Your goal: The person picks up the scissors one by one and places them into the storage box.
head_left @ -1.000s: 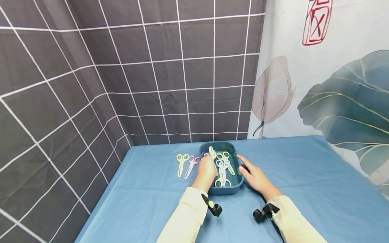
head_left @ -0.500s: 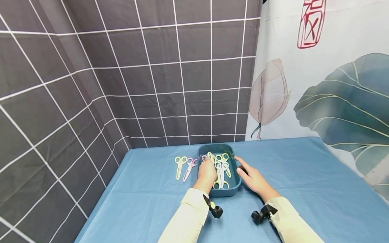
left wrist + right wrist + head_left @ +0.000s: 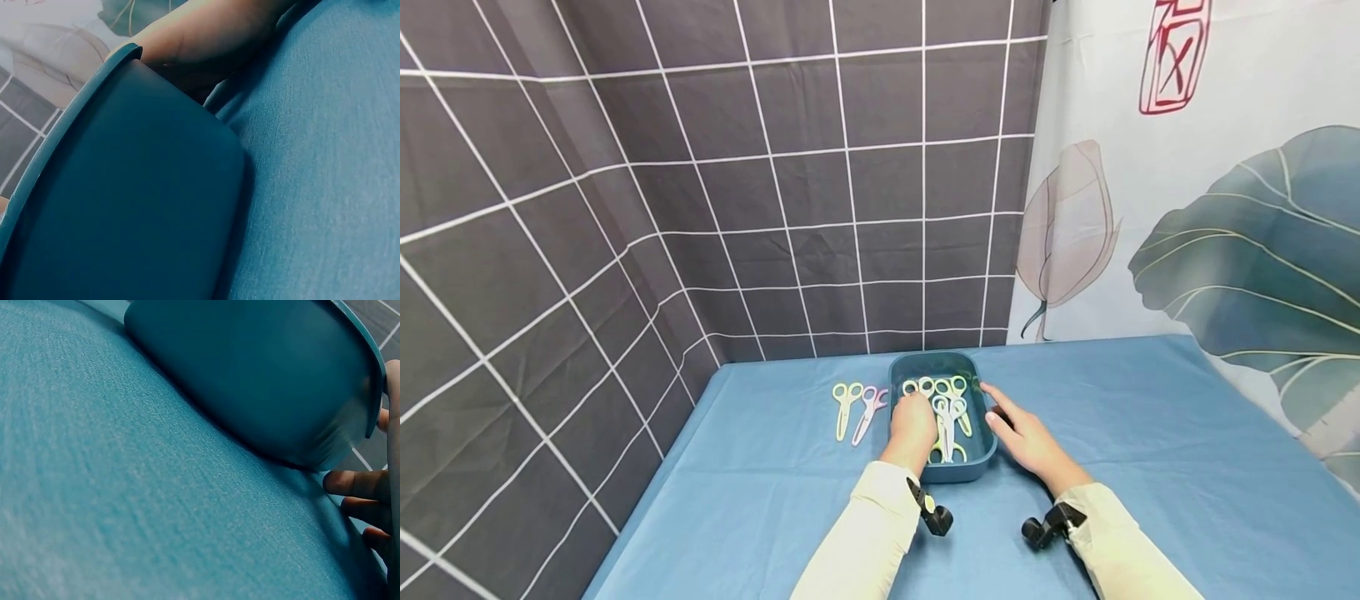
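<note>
My left hand point(image 3: 913, 429) is down inside the dark teal tray point(image 3: 955, 473), fingers curled at a pair of pale yellow scissors whose two handle loops point(image 3: 926, 386) show just beyond the knuckles; the blades are hidden under the hand. To its right in the tray lie white-bladed scissors point(image 3: 948, 429) on top of several yellow-green ones point(image 3: 965, 423). My right hand point(image 3: 1030, 433) rests at the tray's right rim, fingers extended. In the right wrist view its fingers point(image 3: 359, 484) reach along the tray's outer wall point(image 3: 250, 369).
On the blue cloth point(image 3: 760, 500) left of the tray lie yellow scissors point(image 3: 844, 408) and pink scissors point(image 3: 868, 415), side by side. A dark grid-patterned curtain point(image 3: 805, 192) hangs behind the table, and a leaf-printed white one point(image 3: 1075, 92) at the right.
My left hand has lowered the yellow scissors, which stood tilted up a second ago, so their loops now lie level with the others. The right hand has stayed at the rim.
</note>
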Available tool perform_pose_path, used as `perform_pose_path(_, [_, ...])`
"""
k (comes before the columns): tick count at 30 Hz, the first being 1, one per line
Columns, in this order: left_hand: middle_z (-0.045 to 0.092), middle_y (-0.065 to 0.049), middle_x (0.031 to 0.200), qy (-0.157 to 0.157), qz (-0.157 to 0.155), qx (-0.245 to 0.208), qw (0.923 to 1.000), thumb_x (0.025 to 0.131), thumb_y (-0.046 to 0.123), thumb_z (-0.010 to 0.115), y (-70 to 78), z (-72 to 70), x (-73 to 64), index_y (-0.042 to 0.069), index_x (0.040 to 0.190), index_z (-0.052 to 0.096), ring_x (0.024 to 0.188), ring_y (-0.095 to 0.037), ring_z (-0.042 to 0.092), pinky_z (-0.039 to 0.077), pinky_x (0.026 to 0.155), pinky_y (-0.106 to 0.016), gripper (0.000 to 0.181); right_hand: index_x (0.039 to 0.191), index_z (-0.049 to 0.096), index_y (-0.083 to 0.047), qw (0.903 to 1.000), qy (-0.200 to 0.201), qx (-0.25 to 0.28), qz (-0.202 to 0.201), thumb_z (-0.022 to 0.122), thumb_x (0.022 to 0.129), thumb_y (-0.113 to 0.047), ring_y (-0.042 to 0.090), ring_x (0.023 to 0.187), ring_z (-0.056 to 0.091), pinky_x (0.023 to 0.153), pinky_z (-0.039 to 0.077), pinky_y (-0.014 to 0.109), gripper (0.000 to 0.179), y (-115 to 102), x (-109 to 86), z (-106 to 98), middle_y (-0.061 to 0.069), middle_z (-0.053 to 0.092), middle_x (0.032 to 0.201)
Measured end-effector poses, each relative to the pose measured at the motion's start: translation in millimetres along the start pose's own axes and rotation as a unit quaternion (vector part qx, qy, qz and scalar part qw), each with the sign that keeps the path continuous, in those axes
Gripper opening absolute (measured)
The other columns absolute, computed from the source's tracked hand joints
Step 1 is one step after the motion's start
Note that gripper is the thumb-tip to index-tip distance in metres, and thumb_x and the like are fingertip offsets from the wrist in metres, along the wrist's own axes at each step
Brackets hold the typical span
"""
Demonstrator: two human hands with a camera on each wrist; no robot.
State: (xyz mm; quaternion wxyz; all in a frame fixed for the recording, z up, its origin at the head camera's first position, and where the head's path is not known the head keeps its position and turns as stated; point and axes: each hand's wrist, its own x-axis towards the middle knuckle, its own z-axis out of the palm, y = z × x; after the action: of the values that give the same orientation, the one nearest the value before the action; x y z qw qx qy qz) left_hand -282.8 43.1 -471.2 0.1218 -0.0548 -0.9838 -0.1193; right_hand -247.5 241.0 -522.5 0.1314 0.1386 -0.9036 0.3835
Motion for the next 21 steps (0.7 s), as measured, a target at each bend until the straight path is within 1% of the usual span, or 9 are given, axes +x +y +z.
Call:
perform_pose_path(3, [0.071,-0.016,0.086,-0.004,0.005,0.012,0.9999,0.087,0.003,0.067,0.3,0.2,-0.8,-0.004,0.1,0.069,0.085,-0.028,0.071,0.059,0.075,-0.035,0.014,0.158,0.036,-0.023,1.0,-0.001,0.0,0.001,0.047,0.108,-0.035,0.04,0.116,0.062,0.098,0.045,0.063,0.052,1,0.4,0,0.022,0.066,0.126])
perform_pose_path(8, [0.071,-0.016,0.087,-0.006,0.004,0.013,0.9999,0.085,0.005,0.071,0.3,0.6,-1.0,-0.005,0.101,0.069,0.085,-0.028,0.071,0.059,0.074,-0.035,0.019,0.157,0.036,-0.023,1.0,0.0,0.003,0.001,0.047,0.108,-0.034,0.04,0.116,0.062,0.098,0.045,0.063,0.052,1,0.9,0,0.022,0.066,0.125])
perform_pose_path(11, [0.069,-0.018,0.087,0.005,0.007,-0.003,1.0,0.086,0.005,0.07,-0.5,-0.8,-1.5,-0.006,0.102,0.068,0.082,-0.029,0.071,0.06,0.071,-0.036,0.019,0.157,0.037,-0.023,1.0,0.001,0.003,0.002,0.048,0.107,-0.033,0.04,0.116,0.062,0.098,0.045,0.063,0.052,0,0.8,1,0.022,0.066,0.125])
perform_pose_path(13, [0.067,-0.019,0.089,0.024,0.014,-0.029,0.9992,0.086,0.005,0.069,-2.0,-3.5,-2.3,-0.006,0.101,0.068,0.08,-0.03,0.071,0.06,0.07,-0.038,0.018,0.157,0.037,-0.022,1.0,0.002,0.001,0.001,0.048,0.107,-0.033,0.041,0.116,0.062,0.099,0.045,0.064,0.052,0,0.7,1,0.022,0.066,0.125])
perform_pose_path(14, [0.067,-0.02,0.089,0.038,0.023,-0.043,0.9981,0.087,0.006,0.069,-3.4,-5.2,-3.1,-0.006,0.1,0.068,0.08,-0.031,0.071,0.06,0.07,-0.039,0.018,0.157,0.037,-0.022,1.0,0.003,0.0,0.0,0.048,0.107,-0.033,0.041,0.117,0.062,0.099,0.045,0.064,0.052,0,0.7,1,0.023,0.066,0.125])
perform_pose_path(16, [0.067,-0.018,0.091,0.069,0.04,-0.088,0.9929,0.088,0.006,0.068,-7.1,-10.0,-4.3,-0.004,0.099,0.069,0.082,-0.032,0.07,0.059,0.073,-0.041,0.015,0.157,0.038,-0.022,1.0,0.006,-0.002,-0.003,0.048,0.107,-0.033,0.041,0.116,0.062,0.099,0.045,0.064,0.052,0,1.0,1,0.023,0.066,0.125])
perform_pose_path(17, [0.067,-0.017,0.092,0.088,0.05,-0.116,0.9882,0.088,0.005,0.067,-9.6,-12.5,-5.5,-0.002,0.099,0.07,0.084,-0.032,0.07,0.058,0.074,-0.042,0.014,0.156,0.038,-0.021,1.0,0.007,-0.002,-0.005,0.048,0.107,-0.032,0.041,0.116,0.062,0.099,0.045,0.064,0.051,0,1.2,1,0.023,0.066,0.125])
perform_pose_path(19, [0.067,-0.014,0.092,0.129,0.066,-0.168,0.9752,0.089,0.005,0.066,-15.8,-17.6,-8.0,0.0,0.098,0.071,0.084,-0.03,0.069,0.057,0.075,-0.041,0.012,0.156,0.039,-0.021,0.9999,0.011,-0.002,-0.008,0.048,0.107,-0.032,0.041,0.115,0.062,0.098,0.045,0.063,0.051,0,1.5,1,0.023,0.066,0.124])
perform_pose_path(21, [0.066,-0.012,0.091,0.171,0.078,-0.212,0.959,0.089,0.004,0.065,-24.0,-22.2,-10.7,0.002,0.098,0.072,0.083,-0.028,0.068,0.056,0.075,-0.041,0.011,0.156,0.039,-0.02,0.9999,0.012,-0.001,-0.011,0.049,0.107,-0.031,0.041,0.114,0.063,0.097,0.046,0.063,0.051,1,1.7,1,0.023,0.067,0.123])
